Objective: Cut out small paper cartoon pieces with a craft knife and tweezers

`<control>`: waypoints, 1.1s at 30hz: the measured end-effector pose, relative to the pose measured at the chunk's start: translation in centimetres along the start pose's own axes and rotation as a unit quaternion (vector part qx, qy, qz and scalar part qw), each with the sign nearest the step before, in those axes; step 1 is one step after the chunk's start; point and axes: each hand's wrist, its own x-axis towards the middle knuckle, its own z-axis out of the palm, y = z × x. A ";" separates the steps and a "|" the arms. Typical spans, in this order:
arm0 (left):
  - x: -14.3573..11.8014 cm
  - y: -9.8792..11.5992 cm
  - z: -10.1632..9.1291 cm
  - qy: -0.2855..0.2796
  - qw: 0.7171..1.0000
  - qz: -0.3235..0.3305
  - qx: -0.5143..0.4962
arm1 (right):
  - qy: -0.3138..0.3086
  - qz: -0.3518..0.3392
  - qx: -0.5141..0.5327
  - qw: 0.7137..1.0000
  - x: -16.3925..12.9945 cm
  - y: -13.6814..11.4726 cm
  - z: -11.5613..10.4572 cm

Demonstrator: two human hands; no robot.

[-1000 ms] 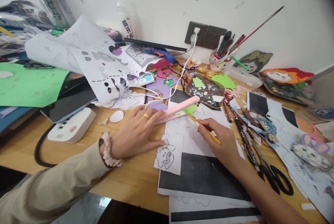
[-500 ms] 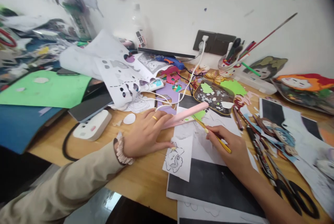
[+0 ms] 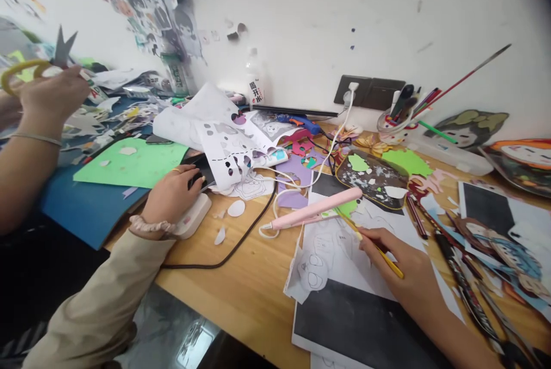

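**Nearest first: desk inventory**

Right hand [image 3: 404,268] pinches yellow pencil [image 3: 379,248], tip on printed sheet [image 3: 340,254] overhanging the desk edge [image 3: 241,306]. Left hand [image 3: 172,197] rests curled on white device [image 3: 193,215], steadying it. Pink tool [image 3: 316,215] lies beyond; bare wood between. Far left, another person's hand [image 3: 51,93] grips scissors [image 3: 30,65].

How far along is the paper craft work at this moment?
Done: cut-out figures lie at the table's right edge. In hand: the right hand holds a yellow pencil on the white drawing sheet; the left hand rests on a white device. Left: that sheet's outlines are uncoloured and uncut.
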 end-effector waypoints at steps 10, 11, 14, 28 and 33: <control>0.9 0.6 1.2 -0.007 1.000 -0.024 0.003 | -0.007 0.019 -0.005 1.000 -0.1 -0.1 0.0; 0.9 0.6 1.1 -0.009 0.999 -0.032 0.001 | -0.007 0.016 -0.005 1.000 -0.1 0.0 0.0; 1.2 0.4 1.0 -0.013 0.999 -0.053 -0.006 | -0.008 0.010 -0.005 1.000 -0.1 0.1 0.1; -0.3 0.5 0.3 0.097 0.994 -0.050 -0.008 | -0.008 0.013 -0.016 1.000 -0.1 0.0 0.1; -0.4 0.6 0.0 0.089 0.995 -0.038 -0.007 | -0.012 0.015 -0.019 1.000 -0.1 -0.1 0.0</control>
